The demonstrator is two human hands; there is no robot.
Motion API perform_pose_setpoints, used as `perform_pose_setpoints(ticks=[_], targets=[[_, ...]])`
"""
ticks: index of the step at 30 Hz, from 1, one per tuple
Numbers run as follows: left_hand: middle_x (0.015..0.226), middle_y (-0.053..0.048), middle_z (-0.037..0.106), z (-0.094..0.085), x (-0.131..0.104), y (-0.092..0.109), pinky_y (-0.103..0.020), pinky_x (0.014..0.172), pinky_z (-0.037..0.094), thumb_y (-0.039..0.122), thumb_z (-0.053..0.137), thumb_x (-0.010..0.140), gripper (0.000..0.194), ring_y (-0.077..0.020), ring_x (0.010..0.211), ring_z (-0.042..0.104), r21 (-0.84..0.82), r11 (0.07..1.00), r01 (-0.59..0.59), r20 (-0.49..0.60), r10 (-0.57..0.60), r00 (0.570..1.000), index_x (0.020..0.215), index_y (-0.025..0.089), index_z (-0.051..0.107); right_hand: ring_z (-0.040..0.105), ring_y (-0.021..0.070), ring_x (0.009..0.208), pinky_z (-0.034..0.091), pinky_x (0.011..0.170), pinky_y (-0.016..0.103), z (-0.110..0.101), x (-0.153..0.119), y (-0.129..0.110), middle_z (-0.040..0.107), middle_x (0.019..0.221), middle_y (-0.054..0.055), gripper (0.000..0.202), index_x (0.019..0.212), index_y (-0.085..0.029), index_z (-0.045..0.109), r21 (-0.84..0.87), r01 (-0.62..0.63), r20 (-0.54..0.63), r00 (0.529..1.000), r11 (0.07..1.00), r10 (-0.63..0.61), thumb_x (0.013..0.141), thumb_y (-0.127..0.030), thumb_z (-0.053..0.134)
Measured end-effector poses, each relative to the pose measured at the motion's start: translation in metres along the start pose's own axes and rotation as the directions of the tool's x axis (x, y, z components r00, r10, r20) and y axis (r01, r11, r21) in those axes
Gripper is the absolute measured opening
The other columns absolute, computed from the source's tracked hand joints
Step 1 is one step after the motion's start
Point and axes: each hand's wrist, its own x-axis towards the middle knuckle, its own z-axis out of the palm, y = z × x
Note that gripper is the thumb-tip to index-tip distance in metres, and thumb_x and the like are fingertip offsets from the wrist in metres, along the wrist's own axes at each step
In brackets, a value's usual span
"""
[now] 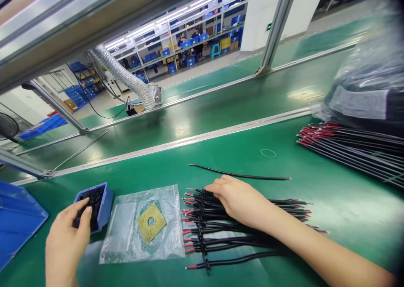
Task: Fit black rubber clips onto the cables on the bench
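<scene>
My left hand (71,230) reaches over a small blue bin (105,207) of black parts (94,198), thumb and forefinger apart at its contents. Over at the centre, my right hand (229,194) rests on the upper end of a row of black cables (233,238) with red wire ends. Its fingertips are bent down at a cable near the small black parts fitted across the row; what they grip is hidden. One single black cable (240,175) lies just above that hand. Between my hands is a clear plastic bag (120,232) with a yellow square piece (151,223) that has a round hole.
A bundle of black cables with red ends (353,148) lies at the right, below a plastic-wrapped pack (362,97). A thin ring (267,153) is on the green table. A larger blue bin (19,224) stands far left. Metal rails and a silver duct (126,76) are beyond.
</scene>
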Motion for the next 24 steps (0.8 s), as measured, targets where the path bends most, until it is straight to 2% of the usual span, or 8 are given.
perform_pose_setpoints(ticks=[3,5,8,11,15,19,21,24], targets=[[0.110,-0.020,0.073,-0.002,0.028,-0.017,-0.048,0.086,0.053,0.037,0.048,0.087,0.042,-0.0375,0.098,0.068,0.272,0.961,-0.038,0.230,-0.026,0.973,0.108,0.013,0.075,0.064,0.0196,0.087,0.047,0.077,0.029,-0.003,0.000,0.003,0.073,0.092,0.004,0.040,0.104,-0.023,0.073,-0.001,-0.015,0.007,1.000,1.000,0.015,0.086,-0.003,0.043],[0.099,-0.017,0.076,-0.004,0.040,-0.020,-0.045,0.073,0.056,0.040,0.050,0.086,0.039,-0.0357,0.083,0.070,0.337,0.941,-0.013,0.289,-0.090,0.953,0.101,0.017,0.078,0.064,0.0187,0.089,0.048,0.079,0.028,-0.006,0.001,0.007,0.074,0.095,0.002,0.037,0.106,-0.025,0.073,-0.003,-0.027,0.013,1.000,1.000,0.027,0.089,-0.007,0.045],[0.081,-0.011,0.078,-0.007,0.048,-0.014,-0.040,0.062,0.054,0.040,0.055,0.081,0.032,-0.0319,0.068,0.069,0.340,0.940,0.028,0.313,-0.142,0.939,0.092,0.022,0.078,0.063,0.0204,0.095,0.048,0.085,0.030,-0.011,0.003,0.015,0.073,0.102,0.003,0.032,0.111,-0.023,0.071,-0.039,-0.084,-0.009,0.996,0.996,0.084,0.094,-0.014,0.045],[0.080,-0.008,0.077,-0.007,0.051,-0.008,-0.036,0.064,0.053,0.034,0.055,0.078,0.025,-0.0300,0.071,0.070,0.288,0.957,0.032,0.357,-0.138,0.924,0.089,0.022,0.075,0.058,0.0271,0.103,0.044,0.092,0.038,-0.014,0.008,0.025,0.069,0.110,0.011,0.031,0.116,-0.014,0.069,-0.119,-0.170,-0.058,0.985,0.978,0.164,0.095,-0.015,0.045],[0.088,-0.010,0.078,-0.007,0.053,-0.007,-0.036,0.071,0.053,0.030,0.053,0.074,0.029,-0.0296,0.081,0.072,0.193,0.979,-0.069,0.386,-0.011,0.923,0.093,0.021,0.072,0.058,0.0292,0.101,0.046,0.085,0.038,-0.008,0.016,0.031,0.067,0.107,0.013,0.025,0.113,-0.013,0.068,-0.192,-0.210,-0.060,0.978,0.959,0.202,0.093,-0.015,0.052],[0.103,-0.013,0.075,-0.010,0.051,-0.010,-0.038,0.074,0.054,0.039,0.054,0.074,0.039,-0.0308,0.084,0.070,0.146,0.974,-0.172,0.408,0.099,0.907,0.101,0.019,0.074,0.062,0.0275,0.091,0.046,0.074,0.035,-0.003,0.019,0.030,0.066,0.091,0.013,0.017,0.096,-0.012,0.068,-0.231,-0.238,-0.068,0.971,0.943,0.228,0.091,-0.012,0.051],[0.104,-0.013,0.074,-0.011,0.050,-0.012,-0.040,0.072,0.054,0.043,0.056,0.074,0.036,-0.0305,0.080,0.069,0.155,0.977,-0.143,0.372,0.076,0.925,0.094,0.021,0.076,0.062,0.0280,0.088,0.044,0.071,0.034,-0.003,0.018,0.029,0.065,0.088,0.014,0.018,0.089,-0.011,0.066,-0.249,-0.253,-0.093,0.967,0.935,0.237,0.089,-0.007,0.048],[0.093,-0.011,0.074,-0.010,0.048,-0.014,-0.042,0.071,0.054,0.042,0.058,0.076,0.028,-0.0304,0.077,0.068,0.118,0.993,0.031,0.276,-0.062,0.959,0.083,0.021,0.073,0.061,0.0262,0.082,0.043,0.069,0.033,-0.007,0.015,0.024,0.062,0.087,0.015,0.022,0.089,-0.009,0.062,-0.260,-0.274,-0.151,0.959,0.926,0.242,0.083,0.002,0.044]])
